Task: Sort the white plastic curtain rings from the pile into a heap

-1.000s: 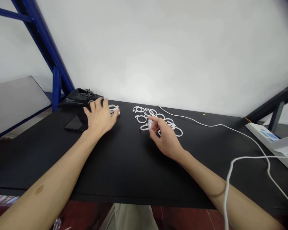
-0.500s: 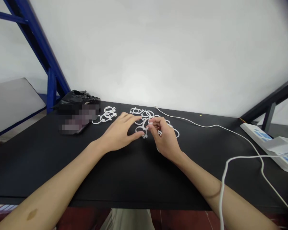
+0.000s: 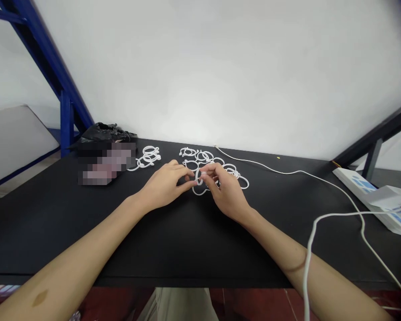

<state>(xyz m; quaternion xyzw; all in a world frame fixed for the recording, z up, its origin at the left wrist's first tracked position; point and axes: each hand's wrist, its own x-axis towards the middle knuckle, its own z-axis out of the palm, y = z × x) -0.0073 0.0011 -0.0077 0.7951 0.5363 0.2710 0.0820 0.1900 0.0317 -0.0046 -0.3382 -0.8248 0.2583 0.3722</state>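
Observation:
My left hand (image 3: 165, 185) and my right hand (image 3: 226, 191) meet at the middle of the black table (image 3: 173, 236). Both pinch one white plastic ring (image 3: 198, 176) between their fingertips, held upright just above the tabletop. A loose pile of white rings (image 3: 205, 158) lies right behind the hands, some partly hidden by my right fingers. A smaller group of white rings (image 3: 148, 157) lies to the left of my left hand.
A black plastic bag (image 3: 102, 133) and a blurred dark object (image 3: 103, 167) sit at the table's back left. A white cable (image 3: 321, 214) runs across the right side. A white box (image 3: 377, 198) lies at far right. Blue metal frame (image 3: 65, 111) stands at left.
My left hand left the small ring group at the left and came right to meet my right hand. Both now grip one ring, lifted from the table.

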